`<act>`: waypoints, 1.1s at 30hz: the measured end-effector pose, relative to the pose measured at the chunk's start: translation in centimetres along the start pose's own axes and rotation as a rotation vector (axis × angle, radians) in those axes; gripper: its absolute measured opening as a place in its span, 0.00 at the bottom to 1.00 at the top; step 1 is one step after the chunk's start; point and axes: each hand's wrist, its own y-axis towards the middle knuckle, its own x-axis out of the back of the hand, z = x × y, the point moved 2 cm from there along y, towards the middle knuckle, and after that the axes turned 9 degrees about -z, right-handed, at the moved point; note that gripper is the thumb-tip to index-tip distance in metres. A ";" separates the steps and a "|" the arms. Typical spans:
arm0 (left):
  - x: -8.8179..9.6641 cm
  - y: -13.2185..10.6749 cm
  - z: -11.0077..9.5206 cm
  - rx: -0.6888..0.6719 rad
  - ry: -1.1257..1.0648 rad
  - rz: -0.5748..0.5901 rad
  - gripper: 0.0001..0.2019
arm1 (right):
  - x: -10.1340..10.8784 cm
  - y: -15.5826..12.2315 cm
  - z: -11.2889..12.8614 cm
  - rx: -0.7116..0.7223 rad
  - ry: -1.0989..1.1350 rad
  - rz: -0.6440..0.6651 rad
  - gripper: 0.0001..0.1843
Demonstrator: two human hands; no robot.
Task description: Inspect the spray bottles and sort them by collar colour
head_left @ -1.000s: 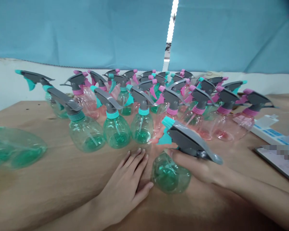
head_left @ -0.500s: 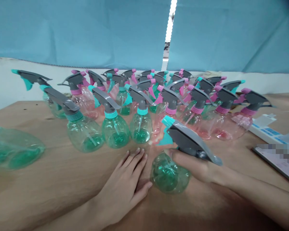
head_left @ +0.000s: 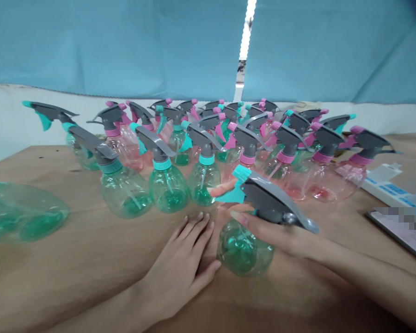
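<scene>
My right hand (head_left: 268, 230) grips a green spray bottle (head_left: 241, 252) around its neck, beneath the grey spray head (head_left: 268, 194). The thumb lies across the top of the clear body, and a finger reaches forward past the turquoise trigger (head_left: 231, 196). The bottle's base appears to rest on the table; its nozzle points away to the left. To its left, my left hand (head_left: 178, 263) lies palm down with the fingers stretched out, holding nothing. The left thumb tip is close to the bottle; whether they touch I cannot tell.
Several green spray bottles (head_left: 168, 189) and pink spray bottles (head_left: 321, 182) stand in rows across the wooden table (head_left: 100, 263). A green bottle (head_left: 27, 210) lies on its side at the left. On the right are a dark-edged flat object (head_left: 391, 231) and a white-and-blue item (head_left: 384, 189).
The trigger of the held bottle has swung outward, away from the neck. My right index finger has straightened forward with it. My left hand stays in place.
</scene>
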 end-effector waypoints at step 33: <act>0.2 0.1 0.0 0.005 -0.002 0.042 0.29 | -0.2 0.5 0.2 0.127 0.040 0.009 0.22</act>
